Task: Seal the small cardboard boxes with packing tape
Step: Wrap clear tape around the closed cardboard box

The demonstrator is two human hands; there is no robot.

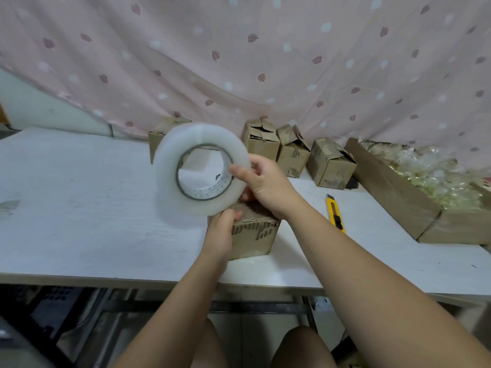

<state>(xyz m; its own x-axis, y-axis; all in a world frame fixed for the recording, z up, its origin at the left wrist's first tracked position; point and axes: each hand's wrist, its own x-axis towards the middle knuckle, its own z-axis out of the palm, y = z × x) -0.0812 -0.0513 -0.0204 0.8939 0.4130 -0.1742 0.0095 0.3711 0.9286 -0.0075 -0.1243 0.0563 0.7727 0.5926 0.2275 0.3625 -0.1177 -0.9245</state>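
Forearms are being held out over the table (79, 208). The tape roll (166, 181) is being gripped by the right hand (261, 181) just above the small box (252, 237), which is being held at its top edge by the left hand (221, 229) near the table's front. Tape should be pulled taut and centred along the flap seam. Clear-wrapped pieces (425, 176) are being kept in a long carton (393, 192).

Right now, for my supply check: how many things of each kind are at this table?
Small cardboard boxes: 5
Tape roll: 1
Yellow utility knife: 1
Large open carton: 1
Total: 8
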